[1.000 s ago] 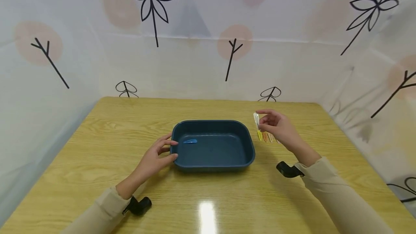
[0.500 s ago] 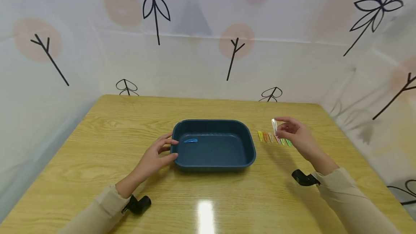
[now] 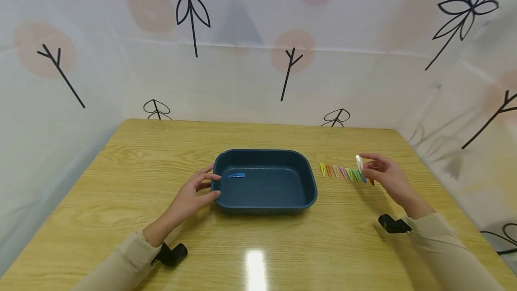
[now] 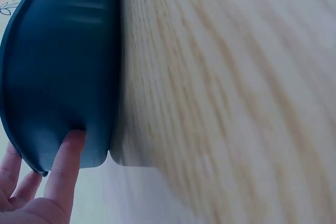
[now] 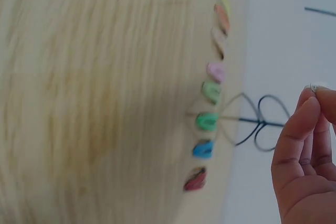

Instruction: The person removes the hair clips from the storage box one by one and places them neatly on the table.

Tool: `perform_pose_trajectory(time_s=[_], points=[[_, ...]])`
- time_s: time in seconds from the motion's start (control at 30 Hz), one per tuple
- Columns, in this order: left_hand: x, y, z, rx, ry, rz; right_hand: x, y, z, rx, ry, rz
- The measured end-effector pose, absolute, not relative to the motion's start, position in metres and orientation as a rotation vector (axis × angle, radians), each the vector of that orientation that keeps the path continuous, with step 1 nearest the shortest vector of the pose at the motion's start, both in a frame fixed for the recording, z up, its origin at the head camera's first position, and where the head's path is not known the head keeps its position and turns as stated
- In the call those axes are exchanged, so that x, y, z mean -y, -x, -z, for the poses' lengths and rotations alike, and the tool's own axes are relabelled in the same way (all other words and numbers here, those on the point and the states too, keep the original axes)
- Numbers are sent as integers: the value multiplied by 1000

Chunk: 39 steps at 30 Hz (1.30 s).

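My left hand (image 3: 195,194) holds the left end of a dark blue rectangular plastic basin (image 3: 264,210). In the left wrist view its thumb lies against the outer wall (image 4: 58,77), with other fingers at the rim. Inside the basin, towards its left, lies a blue snap hair clip (image 3: 236,175). My right hand (image 3: 385,175) pinches a white snap hair clip (image 3: 358,162) between thumb and fingertips, upright above the right end of a row of clips. In the right wrist view, fingers mostly hide the white clip (image 5: 314,86).
Right of the basin, several clips lie side by side: yellow (image 3: 322,169), orange, pale, pink (image 3: 343,172), two green, blue (image 5: 203,149) and red (image 5: 195,180). They rest on a wood-grain table (image 3: 161,143). A patterned cloth (image 3: 242,80) hangs behind it.
My right hand has moved rightwards along the row with the white clip, uncovering more of the clips. My left hand stays at the basin.
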State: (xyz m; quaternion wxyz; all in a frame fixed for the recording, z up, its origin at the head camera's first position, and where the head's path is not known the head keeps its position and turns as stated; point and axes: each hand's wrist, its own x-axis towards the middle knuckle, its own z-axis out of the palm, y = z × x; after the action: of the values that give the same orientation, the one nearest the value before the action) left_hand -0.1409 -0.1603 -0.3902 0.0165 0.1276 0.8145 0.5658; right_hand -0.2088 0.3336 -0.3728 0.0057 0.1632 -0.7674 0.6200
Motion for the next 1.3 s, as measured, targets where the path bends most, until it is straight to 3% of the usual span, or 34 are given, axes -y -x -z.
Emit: perform_pose_trajectory(time_s=[0.53,1.3], points=[[160,140,390,-2531,-384,-1759,-382,212,395,2636,-206,-1740],[159,138,387,-2518,-367,-1775,-384,219,390,2982,21,-1431]])
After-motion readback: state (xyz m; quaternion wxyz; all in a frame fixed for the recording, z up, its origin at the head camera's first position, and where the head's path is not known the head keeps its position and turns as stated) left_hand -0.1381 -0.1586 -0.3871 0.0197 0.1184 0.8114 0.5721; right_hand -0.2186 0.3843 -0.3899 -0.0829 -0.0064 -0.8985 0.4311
